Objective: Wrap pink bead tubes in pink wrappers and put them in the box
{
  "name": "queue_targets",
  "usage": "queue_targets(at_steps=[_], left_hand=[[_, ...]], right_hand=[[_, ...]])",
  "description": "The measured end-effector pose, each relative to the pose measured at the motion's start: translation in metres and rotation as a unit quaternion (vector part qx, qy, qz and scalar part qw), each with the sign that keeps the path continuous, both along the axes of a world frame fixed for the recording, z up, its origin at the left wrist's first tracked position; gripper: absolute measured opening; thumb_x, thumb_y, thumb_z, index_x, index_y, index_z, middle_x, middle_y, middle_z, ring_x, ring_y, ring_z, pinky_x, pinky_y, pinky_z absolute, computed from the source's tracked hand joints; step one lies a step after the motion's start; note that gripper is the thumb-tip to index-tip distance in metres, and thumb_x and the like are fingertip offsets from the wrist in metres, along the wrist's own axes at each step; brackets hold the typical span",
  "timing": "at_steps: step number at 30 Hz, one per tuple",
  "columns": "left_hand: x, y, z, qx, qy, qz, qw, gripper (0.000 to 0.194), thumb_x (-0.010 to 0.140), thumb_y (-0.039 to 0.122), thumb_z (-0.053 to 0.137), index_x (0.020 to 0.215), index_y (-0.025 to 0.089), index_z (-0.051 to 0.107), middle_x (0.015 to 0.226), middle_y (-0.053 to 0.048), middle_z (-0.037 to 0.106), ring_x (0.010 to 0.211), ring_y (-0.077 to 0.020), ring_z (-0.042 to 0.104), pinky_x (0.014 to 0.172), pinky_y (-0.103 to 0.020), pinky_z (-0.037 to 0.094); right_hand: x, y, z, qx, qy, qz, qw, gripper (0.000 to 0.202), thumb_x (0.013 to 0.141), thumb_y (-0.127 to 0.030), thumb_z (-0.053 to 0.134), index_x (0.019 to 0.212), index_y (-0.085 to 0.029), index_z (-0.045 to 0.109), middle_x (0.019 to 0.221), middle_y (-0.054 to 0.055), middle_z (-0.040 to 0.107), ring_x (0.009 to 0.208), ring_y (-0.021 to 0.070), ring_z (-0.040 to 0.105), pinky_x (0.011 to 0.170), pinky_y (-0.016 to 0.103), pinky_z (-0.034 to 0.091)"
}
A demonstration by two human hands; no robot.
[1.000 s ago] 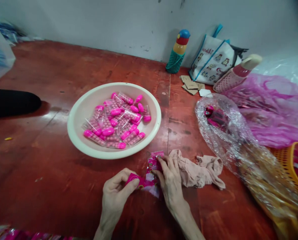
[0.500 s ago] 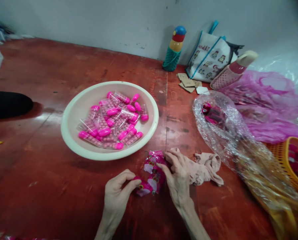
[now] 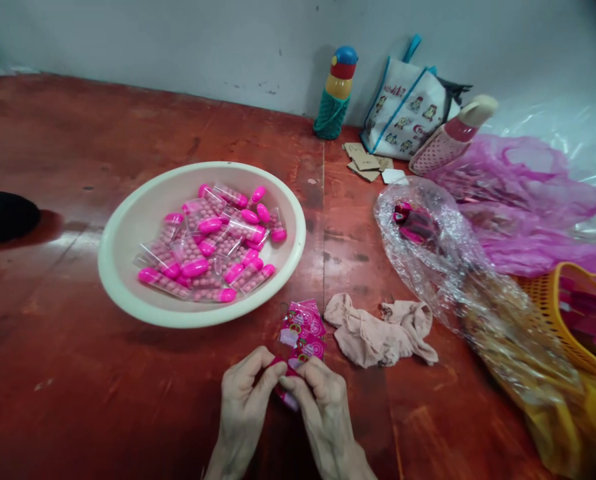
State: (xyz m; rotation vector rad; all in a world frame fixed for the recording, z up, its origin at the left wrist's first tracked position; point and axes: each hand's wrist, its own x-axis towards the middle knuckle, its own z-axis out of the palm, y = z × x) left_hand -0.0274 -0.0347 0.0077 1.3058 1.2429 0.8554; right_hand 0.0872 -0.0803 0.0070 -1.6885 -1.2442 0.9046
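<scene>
My left hand (image 3: 248,393) and my right hand (image 3: 321,397) meet at the lower middle, fingertips pinched together on one small pink wrapper (image 3: 288,399). Fingers cover most of that wrapper. Just beyond them, several more pink printed wrappers (image 3: 303,327) lie in an overlapping pile on the red-brown surface. Behind and to the left stands a cream oval basin (image 3: 128,293). Inside it are many clear tubes (image 3: 248,230) with bright pink caps, filled with small pink balls. A crumpled beige cloth (image 3: 373,337) lies right of the wrappers.
A bottle in a green sleeve (image 3: 333,100), a white bag (image 3: 398,113) and a pink bottle (image 3: 451,133) stand by the wall. Cardboard pieces (image 3: 365,160) lie before them. Clear plastic (image 3: 418,273), pink bags (image 3: 533,200) and a yellow basket (image 3: 538,293) crowd the right side.
My right hand has come off the wrapper pile and moved down and left to join my left hand at the single wrapper. The whole view has shifted slightly.
</scene>
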Motion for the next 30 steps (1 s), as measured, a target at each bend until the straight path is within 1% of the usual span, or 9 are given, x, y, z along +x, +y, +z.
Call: queue_targets(at_steps=[5,8,10,14,17,21,24,27,30], left_hand=[[0.008,-0.003,-0.004,-0.041,-0.017,-0.009,0.999,0.029,0.08,0.024,0.054,0.052,0.018,0.047,0.052,0.003,0.038,0.05,-0.0114,0.035,0.047,-0.023,0.03],[0.011,-0.003,-0.003,-0.05,-0.025,-0.001,0.998,0.034,0.08,0.025,0.052,0.048,0.018,0.045,0.049,0.004,0.034,0.047,-0.0107,0.033,0.046,-0.022,0.028],[0.01,0.0,-0.002,-0.055,-0.044,-0.002,0.998,0.03,0.078,0.023,0.056,0.049,0.017,0.05,0.05,0.003,0.042,0.049,-0.0113,0.039,0.047,-0.022,0.032],[0.003,0.011,-0.002,-0.046,-0.101,-0.016,0.994,0.01,0.07,0.016,0.064,0.061,0.017,0.064,0.068,-0.002,0.063,0.068,-0.0177,0.057,0.064,-0.025,0.044],[0.004,0.014,-0.004,-0.075,-0.122,-0.015,0.99,0.016,0.071,0.017,0.066,0.055,0.017,0.061,0.06,0.0,0.059,0.06,-0.0144,0.053,0.057,-0.022,0.043],[0.013,0.012,-0.006,-0.111,-0.11,0.04,0.987,0.03,0.071,0.025,0.066,0.047,0.015,0.053,0.049,0.004,0.047,0.047,-0.0084,0.042,0.045,-0.017,0.037],[0.018,0.011,-0.004,-0.125,-0.112,0.066,0.984,0.014,0.064,0.025,0.073,0.06,0.016,0.063,0.056,0.002,0.06,0.053,-0.0107,0.053,0.051,-0.016,0.044],[0.02,0.011,0.001,-0.137,-0.126,0.113,0.976,0.025,0.057,0.023,0.078,0.078,0.018,0.065,0.07,-0.001,0.069,0.061,-0.0141,0.061,0.055,-0.018,0.049],[0.021,0.008,0.005,-0.13,-0.138,0.137,0.972,0.023,0.055,0.018,0.078,0.072,0.017,0.063,0.064,0.001,0.066,0.058,-0.0114,0.059,0.053,-0.016,0.048]], right_hand=[[0.004,-0.006,0.0,-0.021,0.006,0.013,1.0,0.033,0.089,-0.034,0.046,0.061,-0.021,0.056,0.06,-0.002,0.048,0.053,0.0127,0.044,0.05,0.023,0.036],[0.008,-0.006,0.004,-0.044,0.034,0.036,0.998,0.035,0.09,-0.034,0.043,0.062,-0.019,0.057,0.062,-0.001,0.049,0.056,0.0123,0.045,0.051,0.022,0.035],[0.011,-0.003,0.008,-0.082,0.067,0.032,0.994,0.03,0.086,-0.032,0.05,0.062,-0.017,0.058,0.061,-0.002,0.049,0.055,0.0111,0.044,0.051,0.022,0.033],[0.017,0.002,0.013,-0.126,0.157,-0.035,0.979,0.019,0.076,-0.03,0.065,0.065,-0.015,0.061,0.057,-0.005,0.052,0.056,0.0101,0.045,0.055,0.021,0.035],[0.017,0.002,0.01,-0.091,0.133,-0.045,0.986,0.028,0.082,-0.033,0.057,0.06,-0.016,0.058,0.057,-0.004,0.047,0.056,0.0102,0.043,0.055,0.022,0.032],[0.019,0.002,0.004,-0.026,0.039,-0.016,0.999,0.044,0.091,-0.041,0.039,0.055,-0.017,0.047,0.058,-0.002,0.042,0.056,0.011,0.039,0.053,0.024,0.026],[0.025,0.005,0.002,-0.015,0.015,-0.015,1.0,0.044,0.092,-0.042,0.035,0.057,-0.017,0.045,0.059,-0.002,0.041,0.055,0.0108,0.039,0.052,0.024,0.026],[0.029,0.006,0.003,0.0,0.009,-0.025,1.0,0.042,0.093,-0.039,0.035,0.059,-0.017,0.045,0.059,-0.002,0.043,0.054,0.0102,0.04,0.051,0.023,0.028],[0.028,0.005,0.006,0.034,0.009,-0.019,0.999,0.037,0.093,-0.033,0.038,0.061,-0.017,0.049,0.06,-0.002,0.045,0.056,0.0105,0.042,0.052,0.022,0.031]])
